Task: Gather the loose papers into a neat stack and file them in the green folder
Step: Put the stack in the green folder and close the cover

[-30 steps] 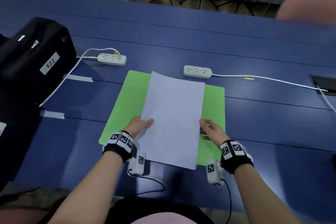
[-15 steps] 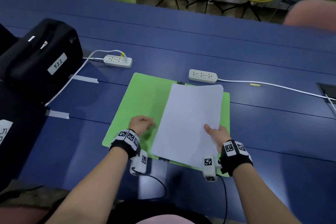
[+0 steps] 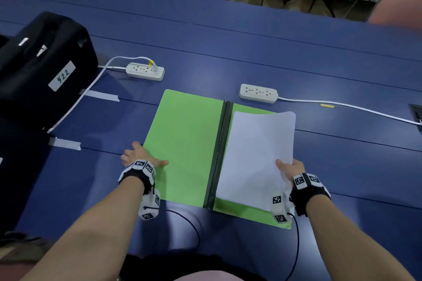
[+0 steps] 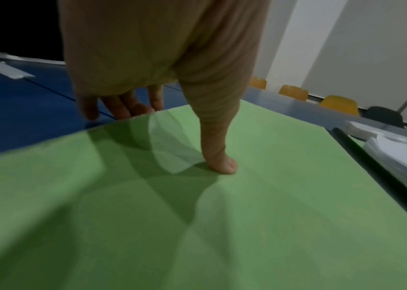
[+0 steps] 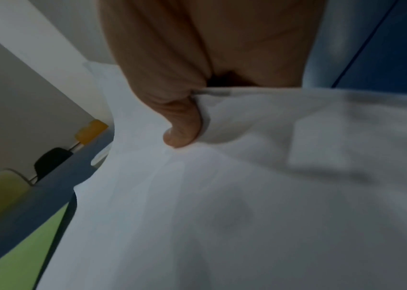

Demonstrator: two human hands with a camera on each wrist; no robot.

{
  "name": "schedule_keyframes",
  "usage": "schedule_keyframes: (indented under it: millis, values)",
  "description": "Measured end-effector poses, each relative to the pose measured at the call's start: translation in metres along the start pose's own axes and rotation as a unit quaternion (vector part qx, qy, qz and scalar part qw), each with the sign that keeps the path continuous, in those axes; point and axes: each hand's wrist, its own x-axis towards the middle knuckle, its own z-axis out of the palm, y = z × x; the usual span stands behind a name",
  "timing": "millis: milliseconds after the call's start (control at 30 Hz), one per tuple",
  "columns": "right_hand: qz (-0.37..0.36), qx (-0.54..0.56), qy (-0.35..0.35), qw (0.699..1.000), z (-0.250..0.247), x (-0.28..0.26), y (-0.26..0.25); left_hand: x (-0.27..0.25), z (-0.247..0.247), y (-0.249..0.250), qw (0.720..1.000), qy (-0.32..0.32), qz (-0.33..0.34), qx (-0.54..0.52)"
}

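Note:
The green folder (image 3: 186,143) lies open flat on the blue table, its black spine (image 3: 219,155) down the middle. A white paper stack (image 3: 259,155) rests over its right half, far corners slightly curled. My right hand (image 3: 288,170) pinches the stack's near right edge, thumb on top (image 5: 183,125), fingers hidden under the paper stack (image 5: 247,196). My left hand (image 3: 143,158) holds the left cover's outer edge. Its thumb (image 4: 219,157) presses on the green folder (image 4: 197,225), and the fingers (image 4: 125,106) reach past and below that edge.
Two white power strips (image 3: 145,71) (image 3: 258,93) with cords lie just beyond the folder. A black case (image 3: 43,68) labelled 522 stands at the left, with tape strips (image 3: 65,143) on the table near it. A small yellow piece (image 3: 327,105) and a table socket box (image 3: 415,116) are at the right.
The paper stack has slid right, from the folder's middle onto its right half, baring the spine. My left hand let go of the papers and moved to the left cover's edge.

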Motion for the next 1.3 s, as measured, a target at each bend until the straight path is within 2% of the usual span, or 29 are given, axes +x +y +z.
schedule_keyframes:
  millis: [100,267,400,567,633,733,900,1033,1100,1167,1233,1300]
  values:
    - [0.005,-0.009,0.003,1.000,0.006,0.003,0.002,0.001,-0.008,0.003,1.000,-0.016,0.017,-0.011]
    - [0.023,-0.037,0.003,0.999,0.015,-0.006,0.013,-0.011,-0.027,0.000,0.997,0.017,0.073,-0.025]
    - [0.022,-0.037,0.004,0.999,0.025,-0.019,0.022,-0.034,-0.057,-0.001,0.996,0.032,0.086,-0.013]
    - [0.016,-0.047,0.015,0.999,0.021,-0.018,0.017,-0.077,-0.085,0.015,0.985,0.071,0.157,-0.034]
    - [0.010,-0.054,0.014,0.998,0.019,-0.017,0.015,-0.094,-0.088,0.019,0.978,0.051,0.198,-0.045]
    - [-0.009,-0.055,0.019,0.998,0.018,-0.019,0.014,-0.118,-0.088,0.023,0.962,-0.011,0.264,-0.072]
    - [-0.018,-0.072,0.024,0.997,0.013,-0.020,0.010,-0.153,-0.089,0.028,0.933,-0.086,0.340,-0.084]
    - [-0.083,-0.149,0.085,0.982,0.010,-0.031,-0.011,-0.169,-0.098,0.033,0.912,-0.117,0.386,-0.079]
    - [-0.166,-0.099,0.050,0.980,0.011,-0.051,-0.034,-0.177,-0.100,0.037,0.906,-0.123,0.401,-0.060]
    - [-0.234,-0.024,-0.052,0.971,0.017,-0.086,-0.060,-0.187,-0.099,0.041,0.902,-0.130,0.409,-0.040]
    - [-0.265,0.011,-0.142,0.954,0.030,-0.120,-0.078,-0.198,-0.093,0.043,0.894,-0.136,0.426,-0.022]
    - [-0.287,-0.012,-0.166,0.943,0.045,-0.137,-0.082,-0.209,-0.086,0.044,0.881,-0.155,0.447,-0.010]
